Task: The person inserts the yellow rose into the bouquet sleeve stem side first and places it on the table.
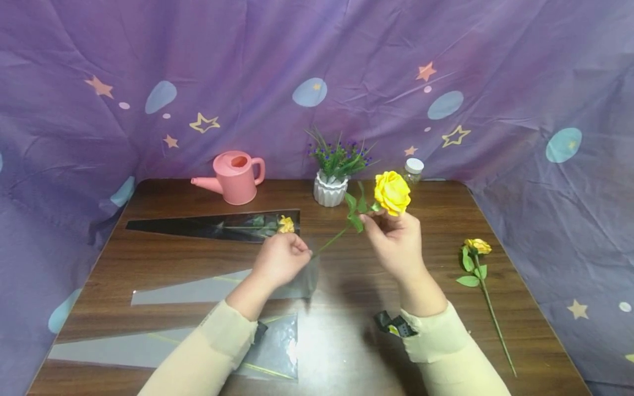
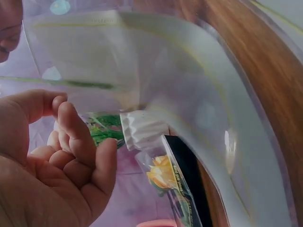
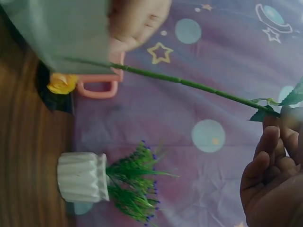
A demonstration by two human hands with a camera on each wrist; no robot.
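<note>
My right hand pinches a yellow artificial rose by its stem, just below the bloom and near the green leaves. The stem slants down to the left, and its lower end lies inside the mouth of a clear flower sleeve. My left hand pinches that sleeve by the edge of its wide end between thumb and forefinger. From there the tapering sleeve reaches left, its tip close to the tabletop. In the right wrist view the sleeve partly veils the stem's end.
Behind the hands lies a black-backed sleeve holding a yellow rose. Another clear sleeve lies in front. A loose yellow rose lies at right. A pink watering can, white plant pot and white-lidded jar line the back.
</note>
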